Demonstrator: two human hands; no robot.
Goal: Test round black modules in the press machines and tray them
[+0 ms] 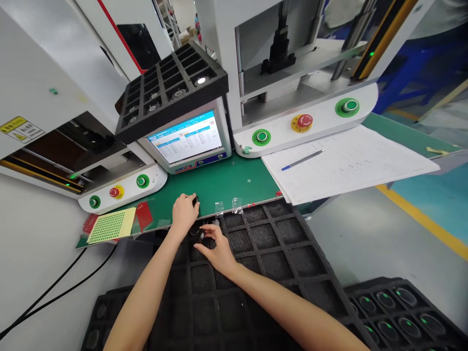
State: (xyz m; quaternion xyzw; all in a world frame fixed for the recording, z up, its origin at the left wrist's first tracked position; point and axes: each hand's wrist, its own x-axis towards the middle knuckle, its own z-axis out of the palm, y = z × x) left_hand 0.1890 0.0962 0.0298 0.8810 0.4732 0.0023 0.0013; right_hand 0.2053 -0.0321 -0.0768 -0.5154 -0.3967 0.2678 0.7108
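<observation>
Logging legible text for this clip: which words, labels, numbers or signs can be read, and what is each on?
"STOP": partly legible on the yellow ring of the red emergency button.
Touchscreen monitor: red brand lettering on the lower bezel, too blurred to read; screen text too small.
Yellow warning label: illegible.
Paper sheets: faint print, unreadable.

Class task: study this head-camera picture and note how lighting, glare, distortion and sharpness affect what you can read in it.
Head view: even overhead light, soft shadows; wide-lens bending curves the green mat edge and tilts the machines; the touchscreen glows bright, its text unreadable; the small black part under the left hand and the ring at the right hand fingertips are too small to make out; the black foam tray lacks detail.
</observation>
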